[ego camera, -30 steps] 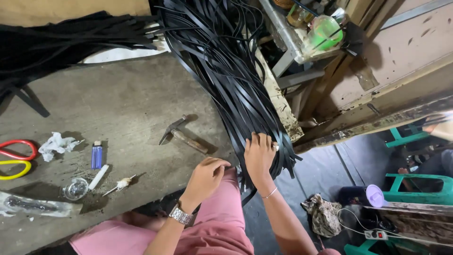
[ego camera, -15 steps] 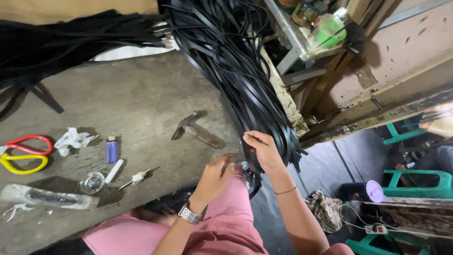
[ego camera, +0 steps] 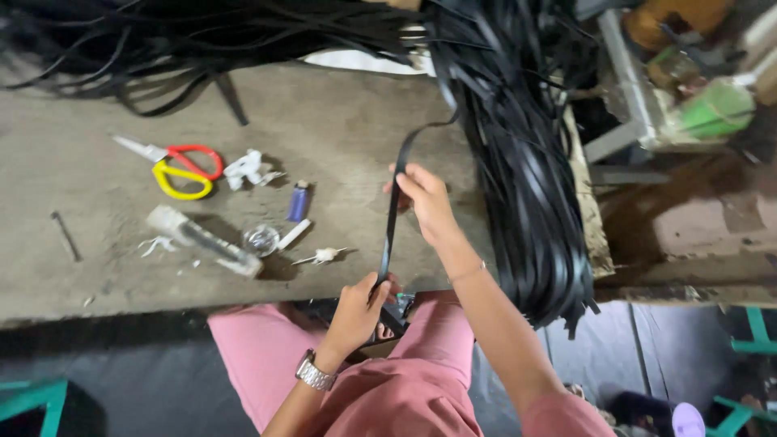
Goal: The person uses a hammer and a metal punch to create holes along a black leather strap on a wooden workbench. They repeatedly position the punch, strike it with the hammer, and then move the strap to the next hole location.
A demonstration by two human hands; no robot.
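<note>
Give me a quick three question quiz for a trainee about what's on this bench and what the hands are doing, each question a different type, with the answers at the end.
1. True or false: both hands grip the same black strip.
2. Which lies nearest the scissors? A) crumpled tissue B) strip bundle C) green stool
3. Fill in: the wrist with the watch belongs to the ____ hand.

Key
1. True. The left hand pinches its lower end and the right hand holds it higher up, above the bench.
2. A.
3. Left.
</note>
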